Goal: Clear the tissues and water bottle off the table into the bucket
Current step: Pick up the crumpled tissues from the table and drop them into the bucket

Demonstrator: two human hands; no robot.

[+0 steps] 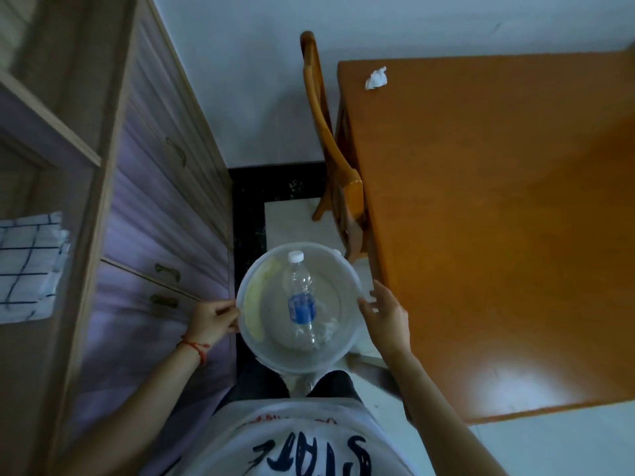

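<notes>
My bucket held beside the bench, bottle inside, one tissue left on top.

The orange bench (498,218) fills my right side, a wooden chair (330,149) tucked at its left edge; the translucent bucket (345,352) sits between my hands, off the bench near its left edge; my left hand (211,321) is clenched on the bucket's rim; my right hand (386,316) is released, fingers spread, at the opposite rim; the water bottle (301,297) lies inside with a crumpled tissue at its base; another tissue (376,78) rests near the bench's far left corner.
</notes>
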